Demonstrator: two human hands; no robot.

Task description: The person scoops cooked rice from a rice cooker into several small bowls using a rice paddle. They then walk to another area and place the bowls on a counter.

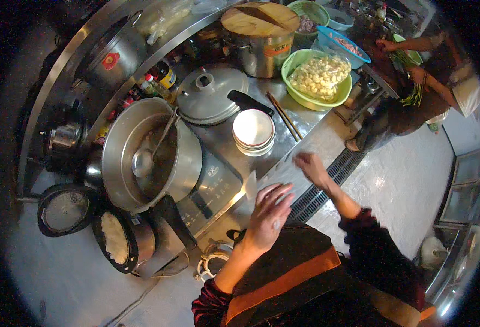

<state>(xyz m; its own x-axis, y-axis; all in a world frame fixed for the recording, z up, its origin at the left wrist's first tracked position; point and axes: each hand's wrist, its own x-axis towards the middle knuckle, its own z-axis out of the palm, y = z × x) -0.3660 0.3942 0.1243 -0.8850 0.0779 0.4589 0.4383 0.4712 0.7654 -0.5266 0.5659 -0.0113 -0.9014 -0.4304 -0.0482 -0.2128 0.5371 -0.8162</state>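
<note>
My left hand [270,214] is raised at the counter's front edge, its fingers spread, with nothing seen in it. Farther right, my right hand [310,165] is bent and blurred; whether it holds anything is unclear. Just beyond them stands a stack of white bowls [254,128], with a pair of wooden chopsticks [284,116] lying to its right. At the left, a metal ladle [143,162] rests in a large open pressure cooker pot [191,151] of dark liquid. Behind the bowls lies the pot's metal lid [211,96] with its black handle.
An induction cooktop [213,184] lies beside the pot. An open rice cooker [142,245] stands lower left. Behind are a steel stockpot [260,57] under a wooden board and a green basket [342,92] with a bag of pale pieces. Another person [424,81] handles green stalks at the right.
</note>
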